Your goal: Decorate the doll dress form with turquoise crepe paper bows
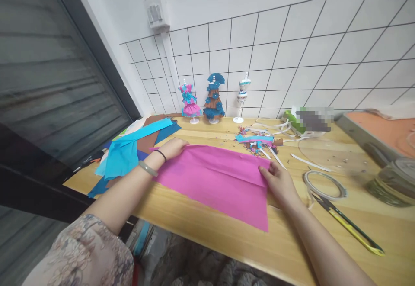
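A bright pink sheet of crepe paper lies spread across the wooden table in front of me, with a crease running along its length. My left hand grips its upper left edge, fingertips mostly hidden from view. At the upper right corner, my right hand pinches the sheet between thumb and fingers. Under and beside my left wrist are turquoise crepe paper and brown paper. Right of my right hand are a roll of narrow tape and scissors with yellow-and-black handles.
Three small dress-form stands line the wall: pink-and-blue, brown-and-teal and mostly white. Paper scraps lie beyond the sheet. A glass jar and a tray with an orange surface stand at right. The table's front edge is near.
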`<state>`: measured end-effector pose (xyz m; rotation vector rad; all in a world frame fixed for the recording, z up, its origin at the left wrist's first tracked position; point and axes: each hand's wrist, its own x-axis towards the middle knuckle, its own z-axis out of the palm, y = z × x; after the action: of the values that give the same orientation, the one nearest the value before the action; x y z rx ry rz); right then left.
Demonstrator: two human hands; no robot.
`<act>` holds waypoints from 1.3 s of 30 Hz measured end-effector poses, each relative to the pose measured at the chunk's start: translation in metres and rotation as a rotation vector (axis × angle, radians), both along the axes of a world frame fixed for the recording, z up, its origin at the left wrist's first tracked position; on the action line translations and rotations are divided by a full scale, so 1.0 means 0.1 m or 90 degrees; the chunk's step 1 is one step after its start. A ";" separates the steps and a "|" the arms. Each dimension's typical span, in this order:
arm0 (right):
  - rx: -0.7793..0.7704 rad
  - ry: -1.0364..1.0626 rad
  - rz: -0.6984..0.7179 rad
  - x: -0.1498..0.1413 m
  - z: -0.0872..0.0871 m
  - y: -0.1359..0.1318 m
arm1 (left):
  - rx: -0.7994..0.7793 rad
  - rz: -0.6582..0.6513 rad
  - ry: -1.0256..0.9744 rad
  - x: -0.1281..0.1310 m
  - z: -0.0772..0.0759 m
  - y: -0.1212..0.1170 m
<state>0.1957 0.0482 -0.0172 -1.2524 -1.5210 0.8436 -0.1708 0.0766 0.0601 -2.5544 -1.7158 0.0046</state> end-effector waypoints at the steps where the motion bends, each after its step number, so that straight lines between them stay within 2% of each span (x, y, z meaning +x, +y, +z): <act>1: -0.012 0.018 0.008 0.00 -0.02 0.02 | 0.003 0.002 0.001 -0.01 -0.03 0.04; 6: -0.047 0.001 0.016 0.04 -0.11 0.09 | 0.059 0.025 -0.012 0.00 -0.14 0.09; 8: -0.041 -0.014 0.018 0.06 -0.14 0.12 | 0.111 0.023 -0.034 0.08 -0.20 0.01; 11: -0.032 -0.027 0.034 0.07 -0.18 0.13 | 0.176 -0.041 -0.087 0.28 -0.35 -0.21; 14: -0.019 -0.070 0.037 0.07 -0.21 0.12 | 0.106 -0.094 -0.082 0.46 -0.54 -0.44; 17: -0.007 -0.133 0.016 0.08 -0.23 0.13 | 0.021 -0.062 -0.072 0.54 -0.69 -0.56; 20: 0.008 -0.194 0.006 0.11 -0.25 0.13 | -0.022 -0.041 -0.067 0.54 -0.74 -0.58; 22: 0.067 -0.245 -0.016 0.12 -0.24 0.11 | -0.033 -0.039 -0.067 0.54 -0.74 -0.57; 25: 0.218 -0.346 -0.047 0.03 -0.15 0.00 | -0.047 -0.043 -0.072 0.53 -0.73 -0.56; 28: 0.313 -0.426 0.034 -0.20 -0.03 -0.24 | -0.060 -0.048 -0.076 0.53 -0.73 -0.56; 32: 0.333 -0.557 0.217 -0.50 -0.03 -0.53 | -0.056 -0.047 -0.075 0.52 -0.75 -0.56; 39: 0.323 -0.668 0.269 -0.54 -0.21 -0.59 | -0.051 -0.058 -0.067 0.47 -0.77 -0.55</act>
<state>0.1421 -0.0112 -0.0383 -1.0148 -2.6806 -0.0702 -0.1233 0.0216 -0.0165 -2.7354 -1.6631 -0.0674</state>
